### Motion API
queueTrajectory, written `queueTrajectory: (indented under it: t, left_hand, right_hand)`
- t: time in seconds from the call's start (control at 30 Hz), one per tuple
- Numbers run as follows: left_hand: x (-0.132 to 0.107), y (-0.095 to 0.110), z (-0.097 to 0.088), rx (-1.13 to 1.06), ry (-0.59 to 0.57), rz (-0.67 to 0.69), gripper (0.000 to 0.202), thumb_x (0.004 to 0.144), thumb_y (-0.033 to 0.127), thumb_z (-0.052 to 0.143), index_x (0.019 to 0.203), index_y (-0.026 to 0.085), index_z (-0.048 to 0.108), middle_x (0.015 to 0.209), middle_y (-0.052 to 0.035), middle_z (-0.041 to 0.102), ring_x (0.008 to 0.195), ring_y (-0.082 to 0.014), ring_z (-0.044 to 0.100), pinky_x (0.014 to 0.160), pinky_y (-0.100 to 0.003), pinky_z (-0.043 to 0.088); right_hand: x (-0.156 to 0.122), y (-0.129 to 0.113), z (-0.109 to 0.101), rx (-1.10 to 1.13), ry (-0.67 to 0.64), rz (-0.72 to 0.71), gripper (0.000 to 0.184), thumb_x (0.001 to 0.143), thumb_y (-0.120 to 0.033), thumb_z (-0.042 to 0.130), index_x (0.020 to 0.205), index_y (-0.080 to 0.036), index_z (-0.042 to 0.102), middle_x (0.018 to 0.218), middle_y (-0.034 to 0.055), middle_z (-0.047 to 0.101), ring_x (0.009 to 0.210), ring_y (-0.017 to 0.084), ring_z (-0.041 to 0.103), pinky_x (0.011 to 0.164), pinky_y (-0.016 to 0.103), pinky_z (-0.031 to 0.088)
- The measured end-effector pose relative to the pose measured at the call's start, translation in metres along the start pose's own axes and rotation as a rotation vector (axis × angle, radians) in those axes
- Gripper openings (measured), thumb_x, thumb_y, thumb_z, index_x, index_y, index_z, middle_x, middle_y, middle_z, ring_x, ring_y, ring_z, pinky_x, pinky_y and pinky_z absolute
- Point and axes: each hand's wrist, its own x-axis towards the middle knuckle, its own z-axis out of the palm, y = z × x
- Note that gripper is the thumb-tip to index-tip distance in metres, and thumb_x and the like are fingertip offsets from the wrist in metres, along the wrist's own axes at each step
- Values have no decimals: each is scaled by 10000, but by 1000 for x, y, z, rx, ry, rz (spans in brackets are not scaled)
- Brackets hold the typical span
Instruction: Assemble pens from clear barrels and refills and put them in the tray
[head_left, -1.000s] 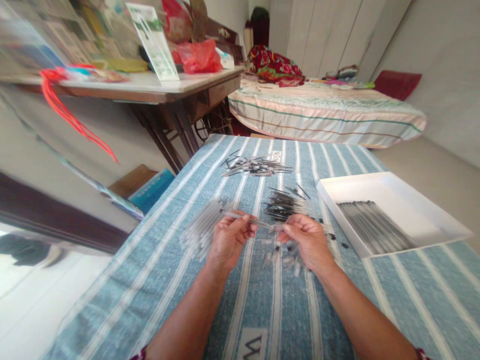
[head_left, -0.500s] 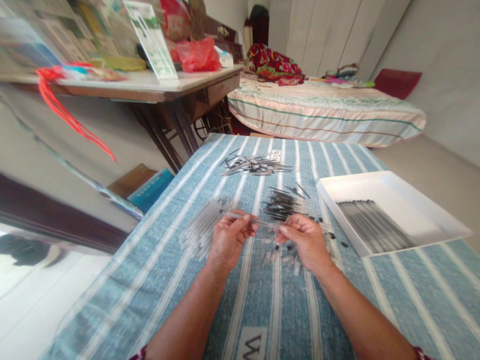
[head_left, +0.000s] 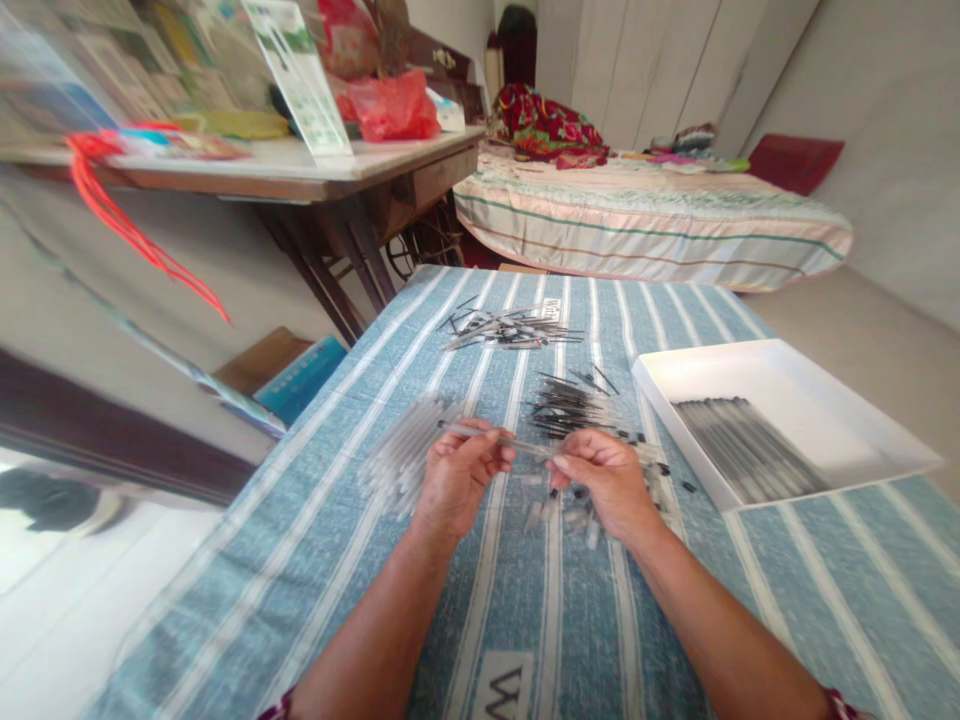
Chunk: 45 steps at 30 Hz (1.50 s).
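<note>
1. A bed with a striped pale cover (head_left: 652, 215) fills the far end of the room, with a red patterned bundle of cloth (head_left: 551, 130) at its head.
2. A desk under a blue and white striped cloth (head_left: 825, 600) runs from the viewer toward the bed and carries all the small parts.
3. A brown wooden side desk with a pale top (head_left: 337, 170) stands to the left, loaded with papers and a red plastic bag (head_left: 394, 105).
4. A shallow white rectangular tray (head_left: 757, 375) sits on the right of the striped desk. A row of dark finished pens (head_left: 750, 455) lies side by side in its near half.
5. A blurred heap of clear plastic tubes (head_left: 401, 455) lies on the cloth just left of the hands.
6. A loose pile of thin black refills (head_left: 566, 408) lies just beyond the hands, and a second, mixed pile of thin rods (head_left: 510, 330) lies farther off, mid-desk.
7. The person's left hand (head_left: 457, 480) is closed, its fingertips pinching a slender clear plastic pen tube (head_left: 529, 444) near its middle.
8. The right hand (head_left: 607, 480) is closed too, thumb and fingers gripping the tube's right end.
9. The tube is held nearly level, just above the cloth, between the two hands.
10. Small clear and black caps (head_left: 570, 515) are scattered on the cloth beneath and beside the right hand.
</note>
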Motion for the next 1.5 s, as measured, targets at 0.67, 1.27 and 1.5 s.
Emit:
queueTrajectory:
  t: [0.67, 1.27, 1.5]
  left_hand:
    - [-3, -1, 3, 57, -40, -19, 116, 644, 155, 688, 698, 143, 585, 696, -21, 677, 542, -121, 610, 512, -229, 470]
    - [-1, -7, 1, 161, -60, -86, 116, 695, 226, 606, 667, 145, 528, 491, 5, 616, 307, -115, 498, 334, -225, 392]
    - [-3, -11, 5, 120, -48, -60, 109, 677, 224, 602, 685, 152, 521, 491, -1, 629, 317, -136, 520, 342, -243, 406]
  right_hand:
    - [0, -3, 2, 8, -24, 89, 224, 637, -317, 723, 779, -164, 642, 599, 1, 672, 449, 115, 582, 464, 227, 472]
    - [-4, 0, 10, -54, 76, 40, 124, 659, -279, 690, 678, -163, 648, 563, -1, 661, 433, 109, 572, 438, 213, 460]
    - [-6, 3, 12, -80, 104, 8, 110, 674, -275, 677, 677, -172, 637, 560, -10, 649, 443, 108, 578, 450, 211, 465]
